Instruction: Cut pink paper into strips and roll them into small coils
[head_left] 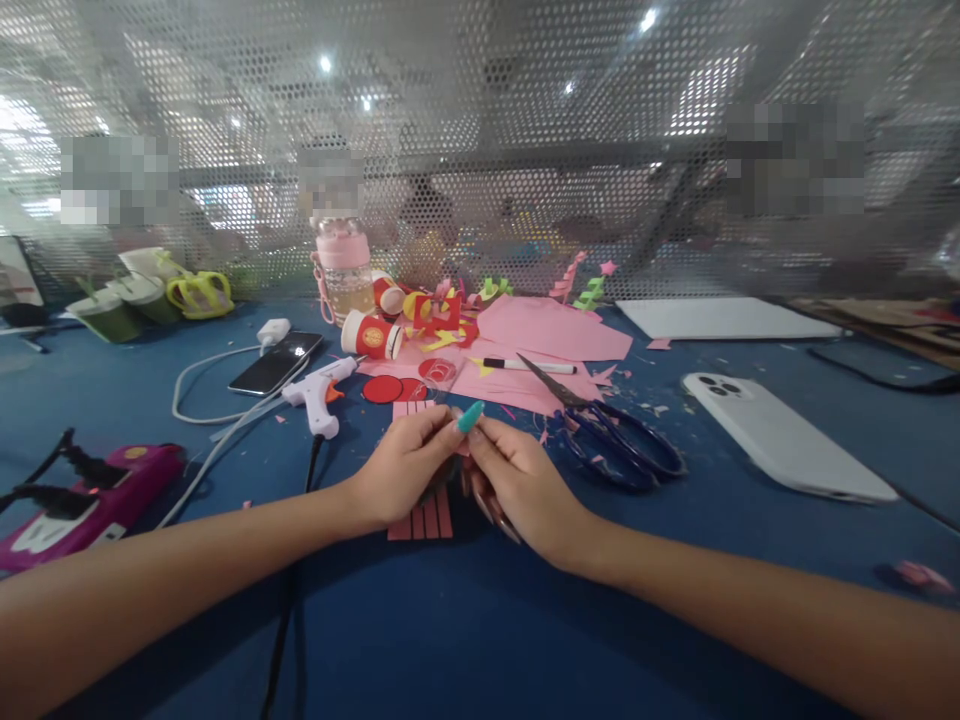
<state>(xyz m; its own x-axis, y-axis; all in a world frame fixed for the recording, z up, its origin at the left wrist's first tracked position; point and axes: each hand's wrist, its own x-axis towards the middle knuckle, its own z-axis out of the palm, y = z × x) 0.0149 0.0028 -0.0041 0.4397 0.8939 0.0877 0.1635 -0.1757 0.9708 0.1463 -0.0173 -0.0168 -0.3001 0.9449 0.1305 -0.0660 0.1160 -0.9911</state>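
Observation:
My left hand (pixel 409 462) and my right hand (pixel 525 485) meet at the centre, fingertips pinched together on a small piece of pink paper that is mostly hidden by the fingers. A teal fingernail shows on my left thumb. Below the hands, pink paper strips (pixel 421 522) lie on the blue table (pixel 450 630), with their upper ends showing beyond the left hand. Blue-handled scissors (pixel 619 440) lie partly open to the right. To the left sits a white glue gun (pixel 321 395) with an orange trigger.
Behind the hands are pink sheets (pixel 547 325), a marker (pixel 529 367), red circles (pixel 383 389), a paper cup (pixel 371 336) and a bottle (pixel 345 275). A white phone (pixel 780 435) lies right; a black phone (pixel 277 363) and power strip (pixel 97 505) are left.

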